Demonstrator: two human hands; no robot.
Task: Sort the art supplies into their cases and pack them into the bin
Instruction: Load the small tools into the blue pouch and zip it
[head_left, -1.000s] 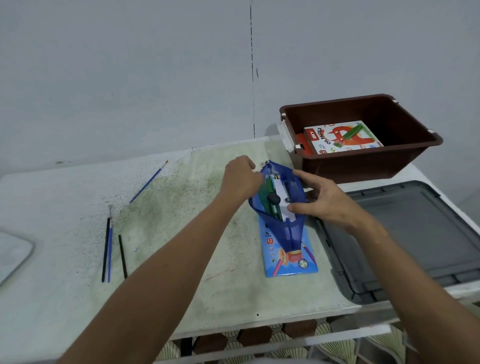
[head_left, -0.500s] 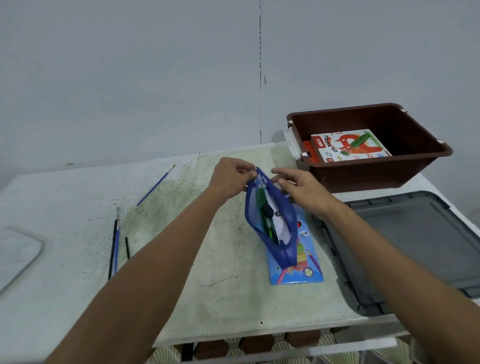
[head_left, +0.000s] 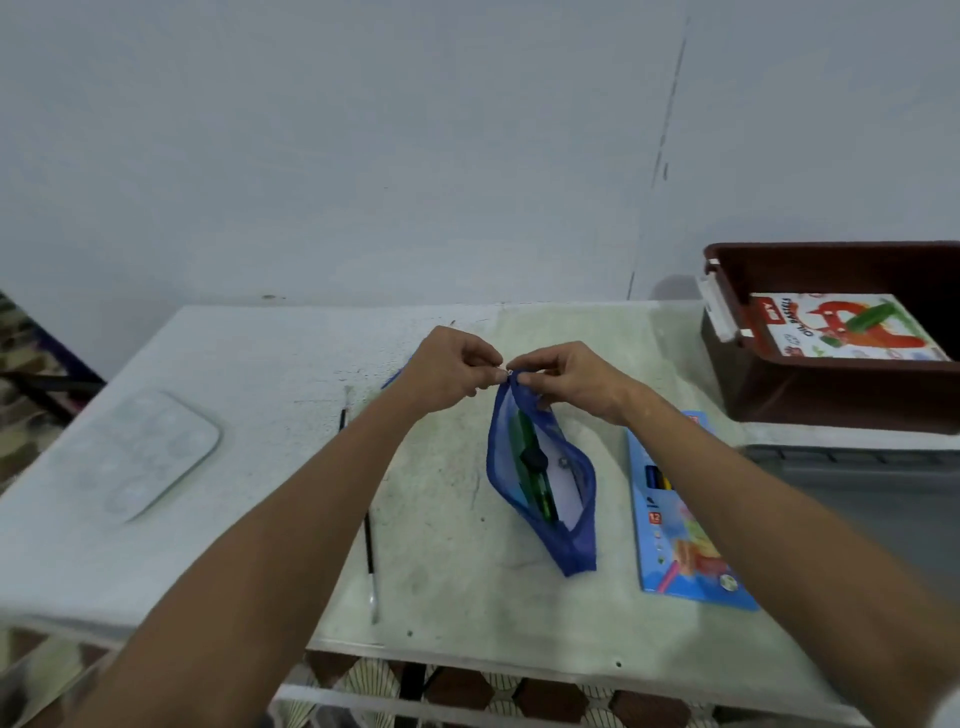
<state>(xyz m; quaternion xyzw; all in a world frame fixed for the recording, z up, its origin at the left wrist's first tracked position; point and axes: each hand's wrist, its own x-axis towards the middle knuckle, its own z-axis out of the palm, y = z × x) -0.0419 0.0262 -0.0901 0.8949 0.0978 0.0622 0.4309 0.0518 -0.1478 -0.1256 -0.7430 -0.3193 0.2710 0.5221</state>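
One pale, stained desk (head_left: 441, 587) fills the lower half of the view. At about 2 o'clock a brown bin (head_left: 826, 384) stands on its far right corner, holding a box of oil pastels (head_left: 841, 327) that lies flat inside. Just in front of the bin, at 3 o'clock, a grey lid (head_left: 857, 483) rests on the desk. At 9 o'clock a pale palette tray (head_left: 140, 457) lies flat, well apart from everything else.

Two bare forearms reach in from 6 o'clock and meet near the centre. Between them a blue mesh pencil case (head_left: 540, 483) hangs from its far end, its lower tip touching the desk and its mouth gaping wide; a green pen and a dark cap show inside. Just beside it at 4 o'clock lies a blue box of coloured pencils (head_left: 680, 519), partly covered by the right forearm.

The left hand (head_left: 447, 374) has its fingers clenched in a pinch on the small metal zipper pull at the case's top end. The right hand (head_left: 566, 379) pinches the fabric of the same end, fingers grasping the case right beside the zipper.

A thin dark paintbrush (head_left: 370, 551) lies at 7 o'clock, partly hidden by the left forearm.
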